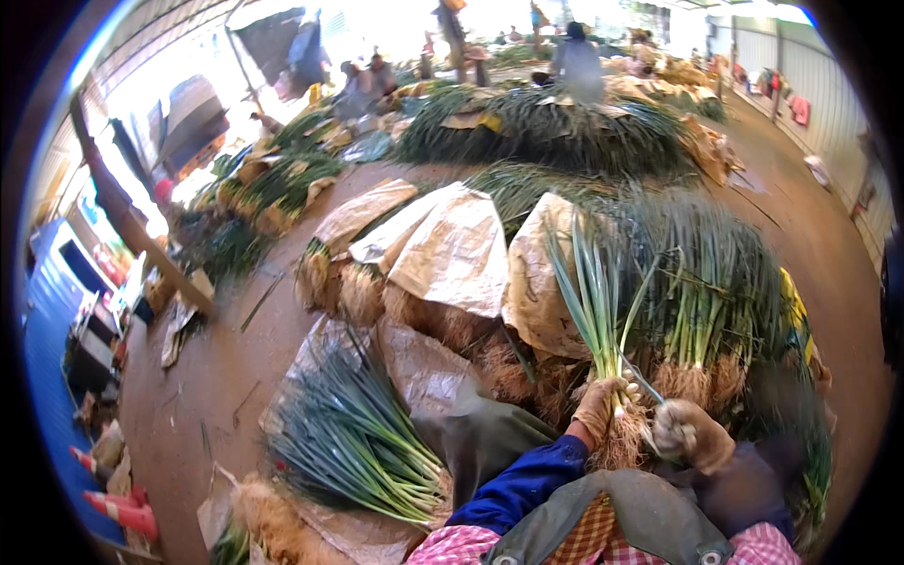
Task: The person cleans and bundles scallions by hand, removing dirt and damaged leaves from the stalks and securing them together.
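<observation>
My left hand (595, 405), in a tan work glove, is closed around the lower stalks of a small bunch of green onions (591, 301). The leaves stand up and away from me, while the pale roots (621, 435) hang below the fist. Just right of them my gloved right hand (692, 435) is closed on a slim metal tool (642, 379). Its thin shaft or blade slants up-left to the white bases of the stalks; the grip is hidden in the fist, so its exact kind is unclear.
Upright bundled green onions (706, 311) stand beyond my hands. Tan sacks (452, 245) cover more rooty bundles. A loose pile of green onions (363, 433) lies on sheeting to my left. Farther off are a long green heap (546, 132), a wooden post (127, 217) and several people.
</observation>
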Available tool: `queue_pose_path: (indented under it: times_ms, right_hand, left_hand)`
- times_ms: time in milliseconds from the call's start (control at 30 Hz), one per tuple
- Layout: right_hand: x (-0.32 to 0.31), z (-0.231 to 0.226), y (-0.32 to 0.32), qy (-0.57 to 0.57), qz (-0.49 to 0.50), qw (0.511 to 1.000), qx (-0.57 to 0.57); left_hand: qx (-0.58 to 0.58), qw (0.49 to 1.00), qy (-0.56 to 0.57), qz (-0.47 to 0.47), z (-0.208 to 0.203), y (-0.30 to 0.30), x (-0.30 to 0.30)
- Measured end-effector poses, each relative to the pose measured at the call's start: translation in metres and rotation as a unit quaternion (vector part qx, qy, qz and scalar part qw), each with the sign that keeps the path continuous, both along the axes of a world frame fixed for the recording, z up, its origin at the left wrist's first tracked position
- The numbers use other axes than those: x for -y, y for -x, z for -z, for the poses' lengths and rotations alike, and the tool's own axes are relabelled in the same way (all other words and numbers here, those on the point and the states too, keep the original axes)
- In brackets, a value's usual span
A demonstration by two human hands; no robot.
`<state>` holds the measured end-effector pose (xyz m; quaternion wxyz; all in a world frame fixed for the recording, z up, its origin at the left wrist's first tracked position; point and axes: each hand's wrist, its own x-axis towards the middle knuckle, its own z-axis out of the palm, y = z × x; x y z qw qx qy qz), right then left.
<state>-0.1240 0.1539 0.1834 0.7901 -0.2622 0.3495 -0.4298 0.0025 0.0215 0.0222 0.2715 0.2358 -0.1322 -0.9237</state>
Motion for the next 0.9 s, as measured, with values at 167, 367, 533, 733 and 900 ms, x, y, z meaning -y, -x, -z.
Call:
queue_pose_path:
  times_ms: [167, 367, 533, 733, 900]
  right_hand:
    - [-0.079, -0.004, 0.096, -0.019, 0.14, 0.985, -0.104]
    - [-0.251, 0.012, 0.384, -0.095, 0.433, 0.846, -0.297]
    - [-0.032, -0.003, 0.265, -0.064, 0.153, 0.685, -0.709]
    - [0.072, 0.057, 0.178, -0.076, 0.077, 0.629, -0.77]
    - [0.143, 0.123, 0.143, -0.152, 0.16, 0.547, -0.807]
  left_hand:
    - [-0.051, 0.996, 0.029, 0.065, -0.013, 0.006, -0.001]
    - [-0.213, 0.975, 0.053, 0.043, -0.091, -0.001, -0.002]
    - [-0.128, 0.99, 0.02, -0.062, -0.078, -0.03, 0.019]
    - [0.012, 0.999, 0.02, 0.034, -0.01, 0.029, 0.009]
    - [0.031, 0.998, 0.049, 0.031, -0.008, 0.021, 0.007]
